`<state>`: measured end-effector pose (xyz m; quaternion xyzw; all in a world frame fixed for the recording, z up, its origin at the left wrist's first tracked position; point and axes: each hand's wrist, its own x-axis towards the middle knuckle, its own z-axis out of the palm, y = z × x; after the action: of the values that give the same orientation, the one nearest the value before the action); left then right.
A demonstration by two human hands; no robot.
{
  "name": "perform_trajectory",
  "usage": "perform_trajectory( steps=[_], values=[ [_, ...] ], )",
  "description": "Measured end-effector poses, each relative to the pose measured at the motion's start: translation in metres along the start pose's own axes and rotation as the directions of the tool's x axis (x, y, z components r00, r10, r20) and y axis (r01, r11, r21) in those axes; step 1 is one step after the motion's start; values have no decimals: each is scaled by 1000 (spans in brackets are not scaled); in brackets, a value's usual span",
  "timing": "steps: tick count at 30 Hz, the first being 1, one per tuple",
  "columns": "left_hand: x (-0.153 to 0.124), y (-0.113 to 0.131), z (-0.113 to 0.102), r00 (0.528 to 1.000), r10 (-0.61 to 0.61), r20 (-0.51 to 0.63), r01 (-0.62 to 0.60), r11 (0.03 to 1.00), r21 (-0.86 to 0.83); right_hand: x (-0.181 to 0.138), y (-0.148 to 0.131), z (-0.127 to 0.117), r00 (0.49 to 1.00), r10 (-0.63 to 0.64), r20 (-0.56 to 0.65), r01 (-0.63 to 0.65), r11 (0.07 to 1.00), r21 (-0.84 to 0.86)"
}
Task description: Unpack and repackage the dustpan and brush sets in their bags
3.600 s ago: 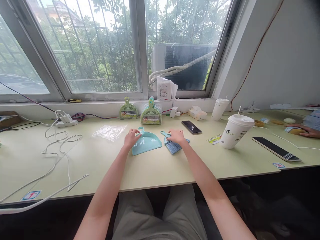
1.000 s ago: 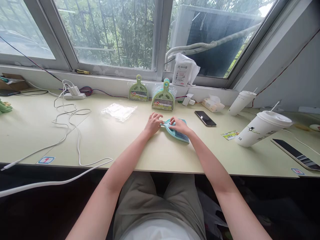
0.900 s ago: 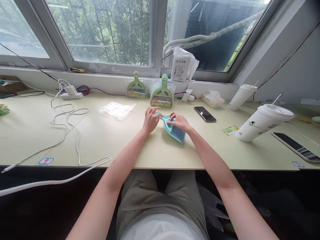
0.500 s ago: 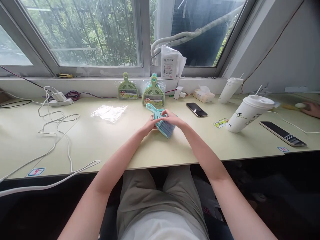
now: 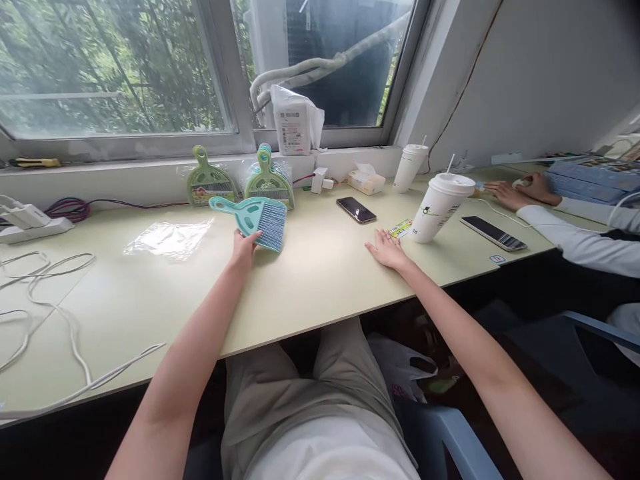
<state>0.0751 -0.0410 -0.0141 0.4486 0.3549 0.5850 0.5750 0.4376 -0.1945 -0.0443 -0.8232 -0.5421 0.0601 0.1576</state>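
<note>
My left hand [image 5: 244, 245] grips the lower edge of a teal dustpan with its small brush nested inside [image 5: 256, 220], holding the set tilted up above the pale green desk [image 5: 310, 280]. My right hand [image 5: 386, 249] lies flat on the desk with fingers spread, holding nothing, beside a small printed label card [image 5: 401, 229] and a large white paper cup with a straw [image 5: 439, 207]. A clear plastic bag [image 5: 167, 238] lies to the left of the set.
Two packaged green dustpan sets [image 5: 206, 187] [image 5: 270, 181] lean on the window ledge. A black phone [image 5: 356, 209], a tissue pack [image 5: 366, 181], a second cup [image 5: 409, 167], white cables [image 5: 45, 280] and a power strip [image 5: 30, 227] sit around. Another person's hands [image 5: 520, 192] work at the right.
The brush got nested into the dustpan, then my left hand lifted the set up and left. My right hand let go and moved right onto the desk. The view swung right.
</note>
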Motion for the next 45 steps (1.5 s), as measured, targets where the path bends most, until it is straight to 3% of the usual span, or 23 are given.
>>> perform_trajectory(
  steps=[3, 5, 7, 9, 12, 14, 16, 19, 21, 23, 25, 26, 29, 34, 39, 45],
  values=[
    [6, -2, -4, 998, -35, -55, 34, 999, -28, -23, -8, -2, 983, -169, 71, 168, 986, 13],
    [10, -2, -6, 994, -69, -79, 66, 997, -36, -29, -13, -6, 964, -266, 29, 265, 964, 17],
    [12, -4, -6, 990, -102, -95, 98, 994, -48, -24, -11, -11, 971, -228, -78, 227, 974, -16],
    [13, -6, -7, 987, -120, -108, 116, 992, -45, -11, -2, -14, 987, -68, -143, 64, 997, -32],
    [13, -9, -9, 988, -125, -96, 124, 992, -10, 4, 10, -16, 995, 81, -61, -82, 997, -15],
    [13, -11, -10, 989, -131, -72, 131, 991, 4, -4, 6, -13, 1000, 19, 9, -19, 1000, -23],
    [12, -13, -9, 988, -131, -79, 132, 991, 15, -30, -9, -8, 991, -128, 48, 130, 991, -35],
    [11, -14, -7, 987, -113, -114, 117, 993, 28, -90, -50, -1, 921, -384, 56, 386, 923, -11],
    [12, -14, -7, 989, -105, -104, 108, 994, 23, -122, -85, 3, 837, -542, 76, 539, 840, 57],
    [14, -14, -10, 990, -110, -87, 111, 994, 9, -134, -119, 7, 724, -685, 77, 667, 725, 172],
    [16, -12, -15, 989, -116, -91, 116, 993, -12, -125, -145, 12, 665, -744, 66, 706, 656, 267],
    [17, -11, -17, 989, -113, -100, 112, 993, -25, -115, -154, 15, 679, -732, 55, 686, 659, 310],
    [20, -11, -23, 990, -79, -118, 74, 996, -44, -73, -164, 21, 793, -608, 16, 544, 721, 430],
    [20, -14, -23, 999, 2, -34, -2, 1000, -10, -26, -143, 22, 919, -395, -1, 375, 871, 316],
    [18, -15, -22, 999, -46, -19, 46, 999, -5, -14, -124, 14, 928, -353, 121, 318, 918, 240],
    [25, -22, -25, 997, -72, -26, 71, 997, -9, -6, -129, -3, 853, -397, 338, 301, 904, 303]
  ],
)
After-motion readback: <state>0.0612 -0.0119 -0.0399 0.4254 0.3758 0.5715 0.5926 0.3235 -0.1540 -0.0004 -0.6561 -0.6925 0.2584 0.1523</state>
